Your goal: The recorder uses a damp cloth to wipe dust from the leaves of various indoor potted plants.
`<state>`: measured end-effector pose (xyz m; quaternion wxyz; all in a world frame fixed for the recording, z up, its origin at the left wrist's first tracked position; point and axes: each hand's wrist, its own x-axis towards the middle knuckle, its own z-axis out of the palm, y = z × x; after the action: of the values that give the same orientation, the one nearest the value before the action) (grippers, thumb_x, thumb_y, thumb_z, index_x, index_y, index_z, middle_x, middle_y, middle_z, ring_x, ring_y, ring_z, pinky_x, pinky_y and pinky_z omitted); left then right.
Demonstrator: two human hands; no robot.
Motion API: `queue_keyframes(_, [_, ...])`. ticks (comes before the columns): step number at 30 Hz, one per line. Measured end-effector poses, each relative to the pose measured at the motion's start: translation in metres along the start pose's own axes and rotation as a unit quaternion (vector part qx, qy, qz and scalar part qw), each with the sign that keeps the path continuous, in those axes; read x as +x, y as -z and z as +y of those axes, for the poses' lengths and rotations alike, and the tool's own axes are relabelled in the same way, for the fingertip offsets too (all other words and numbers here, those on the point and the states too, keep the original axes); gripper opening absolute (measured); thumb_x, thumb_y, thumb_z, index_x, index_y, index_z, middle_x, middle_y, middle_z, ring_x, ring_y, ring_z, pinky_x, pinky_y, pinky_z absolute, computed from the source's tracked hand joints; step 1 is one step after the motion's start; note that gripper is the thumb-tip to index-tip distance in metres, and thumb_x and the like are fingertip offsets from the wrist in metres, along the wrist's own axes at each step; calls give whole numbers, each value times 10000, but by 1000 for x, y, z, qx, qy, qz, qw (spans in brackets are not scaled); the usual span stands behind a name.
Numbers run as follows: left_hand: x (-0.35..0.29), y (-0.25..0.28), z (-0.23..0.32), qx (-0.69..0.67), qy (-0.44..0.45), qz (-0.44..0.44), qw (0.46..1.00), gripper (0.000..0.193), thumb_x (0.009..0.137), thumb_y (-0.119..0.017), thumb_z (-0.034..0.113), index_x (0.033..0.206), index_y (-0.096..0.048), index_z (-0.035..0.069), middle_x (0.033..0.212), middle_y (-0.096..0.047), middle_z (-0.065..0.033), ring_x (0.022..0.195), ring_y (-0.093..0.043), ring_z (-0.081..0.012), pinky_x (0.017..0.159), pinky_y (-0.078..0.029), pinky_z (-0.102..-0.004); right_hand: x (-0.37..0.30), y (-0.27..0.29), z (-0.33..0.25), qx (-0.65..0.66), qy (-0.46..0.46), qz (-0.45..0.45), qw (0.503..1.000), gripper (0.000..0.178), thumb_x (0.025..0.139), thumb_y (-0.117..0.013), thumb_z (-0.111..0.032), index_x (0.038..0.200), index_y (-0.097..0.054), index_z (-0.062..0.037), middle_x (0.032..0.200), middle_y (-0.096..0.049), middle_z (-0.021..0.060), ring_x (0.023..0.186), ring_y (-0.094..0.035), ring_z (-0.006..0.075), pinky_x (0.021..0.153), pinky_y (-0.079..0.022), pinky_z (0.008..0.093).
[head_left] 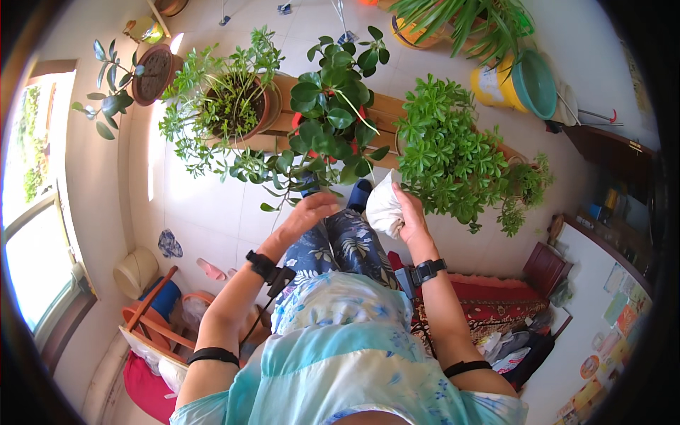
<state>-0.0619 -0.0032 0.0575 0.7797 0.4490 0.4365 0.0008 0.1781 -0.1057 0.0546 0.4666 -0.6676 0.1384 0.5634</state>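
Right hand (411, 216) grips white bag (383, 207); left hand (306, 214) open, near potted plants (333, 113).

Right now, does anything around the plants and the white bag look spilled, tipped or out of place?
Nothing looks spilled or tipped. The right hand holds the white bag upright; the left hand is open beside it. The potted plants stand upright on the wooden bench. Only a pink slipper lies loose on the floor.

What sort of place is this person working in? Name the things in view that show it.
Probably a sunny room or enclosed balcony at home: potted plants on a wooden bench, a pale tiled floor, a window, and slippers.
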Motion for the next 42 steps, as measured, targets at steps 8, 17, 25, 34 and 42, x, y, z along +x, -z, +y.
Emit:
queue_keyframes(8, [70, -30, -75, -249, 67, 254, 932, 415, 853, -612, 180, 1220, -527, 4, 1050, -627, -54, 942, -595, -168, 824, -465, -304, -11, 30, 9, -86, -62, -81, 991, 302, 814, -743, -243, 928, -667, 26, 850, -671, 81, 725, -639, 161, 676, -508, 292])
queue_keyframes(17, [86, -5, -60, -225, 31, 319, 920, 281, 902, -609, 237, 1077, -608, 17, 947, -667, -73, 811, -627, -155, 748, -496, -277, 57, 59, 62, -315, 22, -95, 944, 495, 811, -671, -458, 903, -708, 27, 754, -685, 118, 693, -625, 183, 679, -479, 313])
queue_keyframes(25, [89, 68, -72, -146, -63, 458, 874, 162, 868, -616, 162, 957, -580, 32, 819, -641, -63, 648, -572, -117, 583, -458, -216, 100, 50, 90, -303, -43, -128, 943, 324, 824, -675, -243, 998, -674, 30, 901, -658, 89, 827, -608, 151, 739, -463, 260])
queue_keyframes(34, [122, 118, -55, 393, -271, 239, 846, 225, 898, -548, 152, 1081, -612, 37, 973, -644, -72, 871, -629, -170, 747, -513, -294, 162, 19, 108, -276, 173, -137, 935, 634, 762, -684, -85, 1357, -465, -58, 1359, -501, 173, 1242, -492, 252, 998, -412, 326])
queue_keyframes(42, [135, 124, -30, -8, -85, 238, 967, 230, 922, -548, 188, 1086, -588, 33, 905, -641, -26, 746, -622, -96, 601, -492, -199, 219, -10, 123, -243, 183, -169, 937, 583, 737, -727, -166, 1274, -524, -67, 1210, -598, 73, 1091, -563, 194, 930, -439, 320])
